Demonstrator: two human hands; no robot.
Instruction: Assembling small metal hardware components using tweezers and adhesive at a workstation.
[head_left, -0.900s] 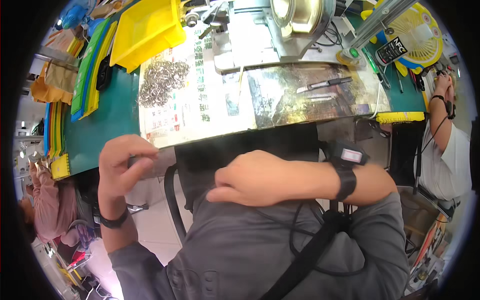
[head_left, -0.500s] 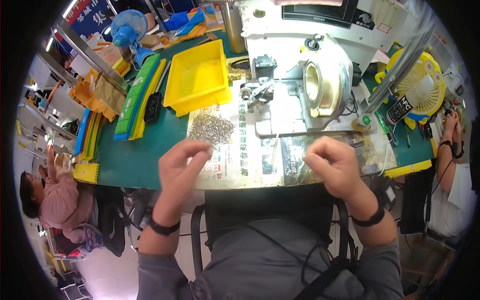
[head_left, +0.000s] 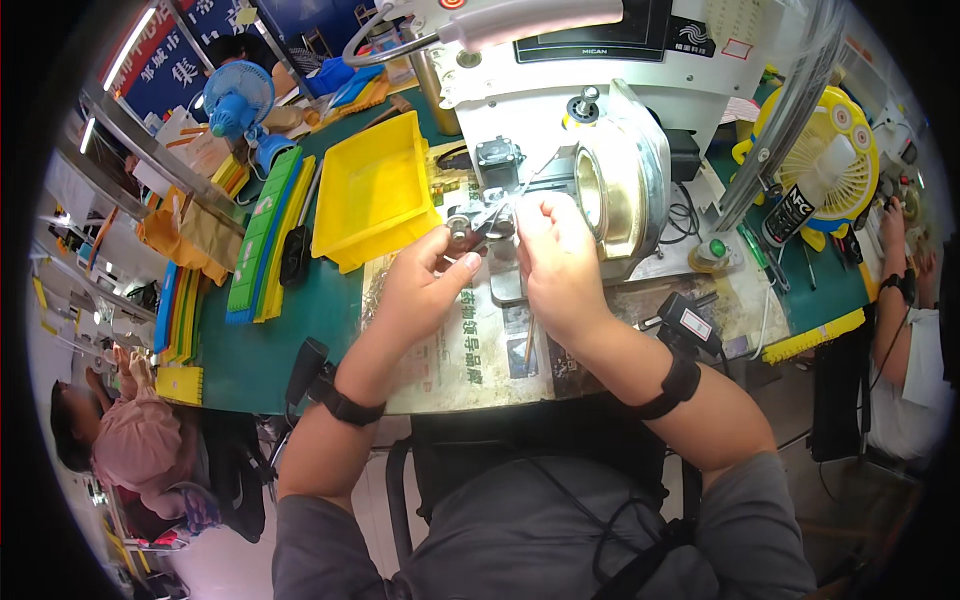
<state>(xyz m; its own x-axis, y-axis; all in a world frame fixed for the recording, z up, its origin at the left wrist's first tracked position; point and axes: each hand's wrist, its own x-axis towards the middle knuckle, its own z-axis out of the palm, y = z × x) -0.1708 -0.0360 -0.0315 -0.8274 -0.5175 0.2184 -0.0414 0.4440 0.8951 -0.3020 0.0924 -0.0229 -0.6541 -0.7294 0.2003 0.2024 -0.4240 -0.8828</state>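
Note:
Both my hands are up at the metal clamping fixture [head_left: 490, 215] of the white bench machine. My left hand [head_left: 422, 285] is closed at the fixture's left side, its thumb stretched toward the small round knob; whatever sits between the fingers is too small to make out. My right hand [head_left: 558, 255] is closed, fingertips curled down against the fixture, and hides what they grip. Just to its right stands the machine's round grinding wheel [head_left: 620, 190] with a brass-coloured rim. A pile of small metal pieces [head_left: 372, 290] on newspaper is mostly covered by my left hand.
A yellow plastic bin [head_left: 370, 190] stands left of the machine, beside stacked green, blue and yellow trays [head_left: 265, 240]. At the right are a green-capped jar [head_left: 710, 255], a black and white bottle [head_left: 800, 205] and a yellow fan [head_left: 820, 150]. Other people sit at both sides.
Both hands have gone forward from the table's front edge to the fixture, drawing closer together. My left hand now covers much of the metal pile. The whole view has shifted slightly.

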